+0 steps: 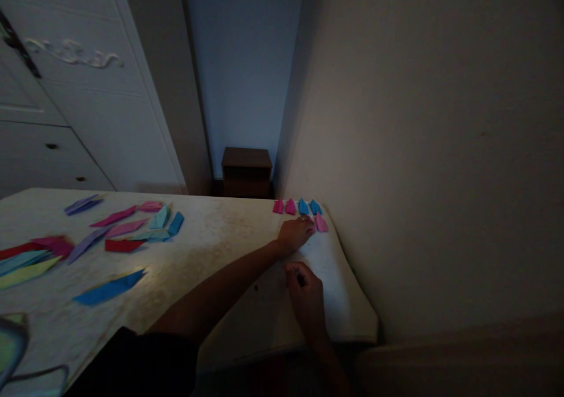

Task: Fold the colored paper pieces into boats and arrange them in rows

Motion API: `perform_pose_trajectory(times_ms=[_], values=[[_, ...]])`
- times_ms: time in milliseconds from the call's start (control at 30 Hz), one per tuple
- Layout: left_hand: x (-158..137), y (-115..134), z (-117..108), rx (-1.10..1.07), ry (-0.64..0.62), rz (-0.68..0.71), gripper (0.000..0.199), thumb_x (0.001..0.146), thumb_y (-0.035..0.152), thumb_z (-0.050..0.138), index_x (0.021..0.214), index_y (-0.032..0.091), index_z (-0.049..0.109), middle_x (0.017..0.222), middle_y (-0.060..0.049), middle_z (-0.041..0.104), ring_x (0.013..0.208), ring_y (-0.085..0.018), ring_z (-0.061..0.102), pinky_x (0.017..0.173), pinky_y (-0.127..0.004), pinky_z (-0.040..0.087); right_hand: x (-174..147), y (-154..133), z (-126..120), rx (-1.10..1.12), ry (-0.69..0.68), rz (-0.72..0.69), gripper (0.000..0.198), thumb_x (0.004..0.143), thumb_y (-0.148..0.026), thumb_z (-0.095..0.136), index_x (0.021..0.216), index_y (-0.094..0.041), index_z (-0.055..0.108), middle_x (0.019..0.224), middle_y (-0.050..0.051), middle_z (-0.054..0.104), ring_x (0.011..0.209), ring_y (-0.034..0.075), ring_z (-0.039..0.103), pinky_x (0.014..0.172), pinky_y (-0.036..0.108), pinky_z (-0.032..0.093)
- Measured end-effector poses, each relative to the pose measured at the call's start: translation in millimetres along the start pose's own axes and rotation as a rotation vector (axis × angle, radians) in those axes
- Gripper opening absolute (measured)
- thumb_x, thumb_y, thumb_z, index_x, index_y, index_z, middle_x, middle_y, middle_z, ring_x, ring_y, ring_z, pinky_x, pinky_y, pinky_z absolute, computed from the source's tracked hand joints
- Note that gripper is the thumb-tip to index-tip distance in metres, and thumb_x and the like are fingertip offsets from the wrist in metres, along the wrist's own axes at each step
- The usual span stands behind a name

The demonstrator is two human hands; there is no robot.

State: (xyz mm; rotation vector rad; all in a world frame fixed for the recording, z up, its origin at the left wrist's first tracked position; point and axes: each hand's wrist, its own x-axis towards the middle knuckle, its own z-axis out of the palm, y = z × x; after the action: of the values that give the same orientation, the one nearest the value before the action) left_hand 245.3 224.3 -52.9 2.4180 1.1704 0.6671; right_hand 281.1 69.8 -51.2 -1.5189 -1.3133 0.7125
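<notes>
Right of centre in the frame, the left hand (296, 236) reaches across the table (229, 221), palm down, its fingers bent over a small patch of pink paper. The fingers hide most of that patch, so whether they grip it or only press on it, I cannot tell. Just beside the fingertips, on the right, lies a light pink folded paper (321, 223). Just above the hand, near the table's far edge, stand four more small folds in a row: two dark pink papers (290, 207) on the left and two blue papers (304, 207) on the right.

The right hand (307, 296) is below the left one, apart from it, with its fingers loosely curled toward the thumb; whether anything is in it, I cannot tell.

At the left of the frame, long folded strips (126, 228) in purple, pink, red and teal lie scattered, with a blue strip (110, 288) below them.
</notes>
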Motion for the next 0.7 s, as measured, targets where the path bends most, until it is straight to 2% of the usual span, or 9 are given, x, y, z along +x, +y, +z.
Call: perform_pose_trajectory(times_ms=[200,333,433,533,700], values=[[-8,-2,-4,-0.083,0.117,-0.051,0.022,0.090,0.024,0.052,0.103,0.022,0.069,0.116,-0.004,0.067,0.106,-0.018,0.061,0.092,-0.028,0.046,1,-2,0,-0.008,-0.013,0.001,0.035,0.089,-0.044,0.045,0.072,-0.018,0.062,0.060,-0.001,0.055,0.058,0.015,0.050,0.054,0.024,0.037],[-28,0,-7,-0.121,0.205,-0.145,0.019,0.088,0.021,0.053,0.096,0.017,0.070,0.102,-0.005,0.071,0.091,-0.016,0.064,0.089,-0.027,0.048,1,-1,-1,-0.020,-0.016,-0.009,0.037,0.088,-0.047,0.046,0.074,-0.018,0.064,0.063,0.000,0.058,0.061,0.016,0.052,0.058,0.025,0.040],[-56,2,-10,-0.308,0.273,-0.244,0.015,0.084,0.020,0.058,0.088,0.017,0.072,0.092,-0.003,0.072,0.071,-0.012,0.062,0.077,-0.024,0.051,0,2,-2,-0.030,-0.029,-0.003,0.039,0.087,-0.050,0.047,0.078,-0.017,0.066,0.063,0.002,0.060,0.060,0.018,0.053,0.057,0.026,0.041],[-92,-1,-20,-0.517,0.319,-0.347,0.013,0.080,0.022,0.061,0.083,0.018,0.073,0.084,-0.002,0.072,0.063,-0.011,0.060,0.064,-0.022,0.050,-1,3,-4,-0.045,-0.047,0.006,0.040,0.085,-0.053,0.049,0.082,-0.017,0.068,0.064,0.002,0.061,0.059,0.018,0.054,0.055,0.027,0.042],[-162,-18,-60,-0.614,0.351,-0.459,0.016,0.078,0.029,0.061,0.078,0.017,0.071,0.075,-0.003,0.069,0.056,-0.010,0.055,0.049,-0.019,0.042,0,6,-9,-0.061,-0.065,0.033,0.041,0.078,-0.057,0.055,0.082,-0.019,0.070,0.068,0.004,0.064,0.062,0.020,0.058,0.056,0.029,0.046]])
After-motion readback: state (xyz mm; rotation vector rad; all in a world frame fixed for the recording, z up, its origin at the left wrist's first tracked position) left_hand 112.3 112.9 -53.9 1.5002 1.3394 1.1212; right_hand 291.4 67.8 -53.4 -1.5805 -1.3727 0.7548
